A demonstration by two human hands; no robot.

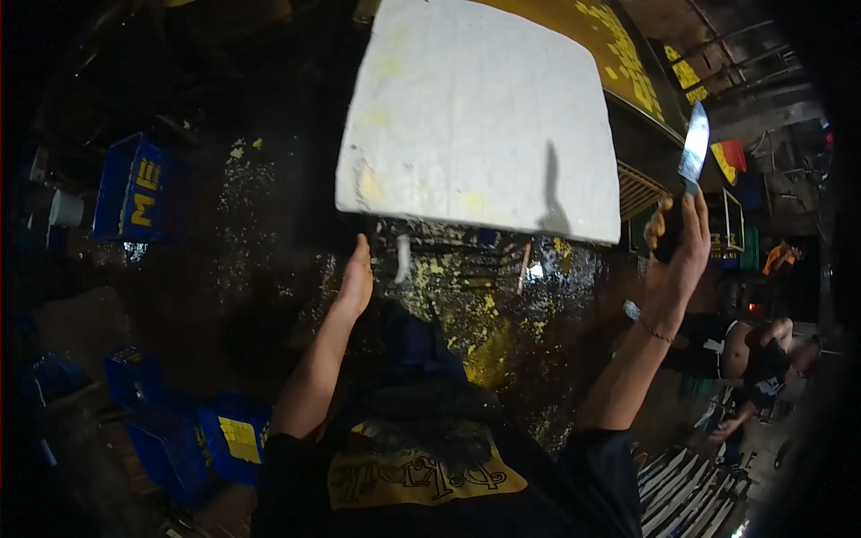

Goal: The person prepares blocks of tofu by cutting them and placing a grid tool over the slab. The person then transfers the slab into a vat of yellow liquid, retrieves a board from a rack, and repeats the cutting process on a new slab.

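Note:
My right hand [683, 235] grips the dark handle of a knife [696, 141], its broad shiny blade pointing up and away from me. The knife is held off to the right of a large white slab or board top [477, 121], which has faint yellow stains. A shadow of the knife and hand falls on the slab's right part. My left hand [355, 279] is just below the slab's near left edge, fingers extended and seen edge-on, with nothing visible in it. Whether it touches the edge, I cannot tell.
Yellow pieces [625, 60] lie on a surface at upper right. Blue crates [138, 188] stand at left, others [229, 437] lower left. Yellow scraps [491, 356] litter the dark wet floor. Another person [740, 350] is at right, near a slatted rack [693, 491].

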